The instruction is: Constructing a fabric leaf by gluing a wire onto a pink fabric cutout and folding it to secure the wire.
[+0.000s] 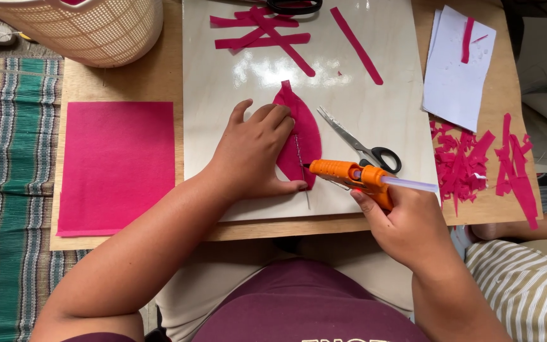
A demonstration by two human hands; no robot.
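I see the left hand (256,152) lying flat, fingers spread and pressing down on a pink leaf-shaped paper piece (300,134) that rests near the front middle of the glossy white board (387,107). The leaf is magenta, pointed at its top, widest at mid-length, with a thin wire (300,158) running along its centre line and sticking out past the lower tip. My right hand (409,221) is closed around an orange glue gun (352,176), nozzle touching the leaf's lower right edge; a clear glue stick projects from the gun's rear. Grey-bladed scissors (356,140) with black handles lie just beside the leaf, to its right. Pink paper strips (267,33) sit at the board's far end; a pink sheet (116,166) lies left of it.
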